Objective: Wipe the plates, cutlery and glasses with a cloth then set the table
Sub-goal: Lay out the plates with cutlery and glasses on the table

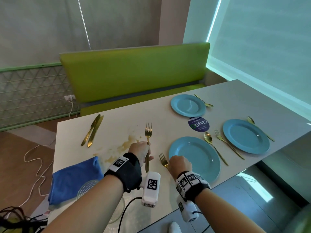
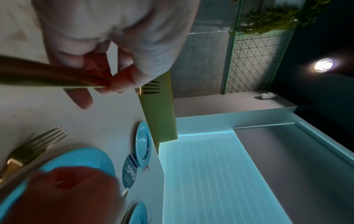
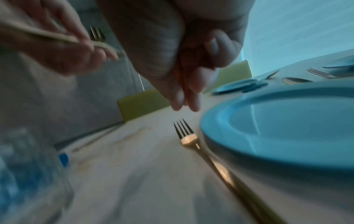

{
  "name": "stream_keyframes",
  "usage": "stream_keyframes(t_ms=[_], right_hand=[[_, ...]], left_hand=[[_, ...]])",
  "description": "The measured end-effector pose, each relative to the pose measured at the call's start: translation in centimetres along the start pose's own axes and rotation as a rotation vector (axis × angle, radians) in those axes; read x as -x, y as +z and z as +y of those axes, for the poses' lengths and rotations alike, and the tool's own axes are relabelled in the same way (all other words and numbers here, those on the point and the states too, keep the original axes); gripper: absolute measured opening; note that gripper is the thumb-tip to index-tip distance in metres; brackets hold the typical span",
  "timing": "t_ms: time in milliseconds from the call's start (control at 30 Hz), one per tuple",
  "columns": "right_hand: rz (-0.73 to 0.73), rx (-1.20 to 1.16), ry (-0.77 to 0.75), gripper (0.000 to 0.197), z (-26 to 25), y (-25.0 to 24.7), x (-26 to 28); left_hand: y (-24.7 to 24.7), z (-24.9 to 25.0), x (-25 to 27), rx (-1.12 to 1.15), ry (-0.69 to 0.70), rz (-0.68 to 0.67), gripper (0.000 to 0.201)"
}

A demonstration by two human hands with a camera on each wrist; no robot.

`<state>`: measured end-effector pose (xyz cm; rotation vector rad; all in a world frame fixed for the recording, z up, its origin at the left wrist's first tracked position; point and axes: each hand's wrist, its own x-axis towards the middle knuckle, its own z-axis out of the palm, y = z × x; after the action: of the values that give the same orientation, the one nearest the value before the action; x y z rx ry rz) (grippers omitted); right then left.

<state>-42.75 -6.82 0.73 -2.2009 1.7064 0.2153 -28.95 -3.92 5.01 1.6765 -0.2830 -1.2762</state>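
Fork [image 1: 148,140], stiff, light and slick, stands upright over the worktop [image 1: 117,125], left hand [image 1: 140,151] pinching its handle (best mid-shaft); right hand [image 1: 180,163] seemingly empty, fingers [image 3: 188,98] loosely curled above another fork [image 1: 163,161].

Cool teal daylight enters through the window blind [image 1: 262,39] at the head view's upper right. Both wrist views are dimmer and motion-blurred; a ceiling lamp [image 2: 323,64] flares at right.

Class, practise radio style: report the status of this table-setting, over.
Left hand holds gold fork. Right hand empty above second fork beside nearest blue plate. Brown spill on table, blue cloth idle.
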Motion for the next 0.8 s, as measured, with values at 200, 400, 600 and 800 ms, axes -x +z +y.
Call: stream_keyframes(t_ms=[200,400,600,800], right_hand=[[0.251,-0.233,-0.365,0.035,-1.3,-5.5,-1.9],[0.115,0.131,-0.496,0.03,-1.0,-8.0,-6.2],[0.022,0.174,-0.516,0.024,-1.5,-9.0,-13.5],[-0.071,0.211,-0.207,0.031,-0.5,-10.3,-24.1]], left_hand=[[1.5,1.8,-0.7,-0.237,0.096,-0.048,0.028],[3.1,4.1,-2.8,-0.622,0.17,-0.059,0.057],[3.1,7.7,-7.1,-0.763,0.219,0.061,0.053],[2.1,12.1,-11.4,-0.685,0.34,0.301,0.037]])
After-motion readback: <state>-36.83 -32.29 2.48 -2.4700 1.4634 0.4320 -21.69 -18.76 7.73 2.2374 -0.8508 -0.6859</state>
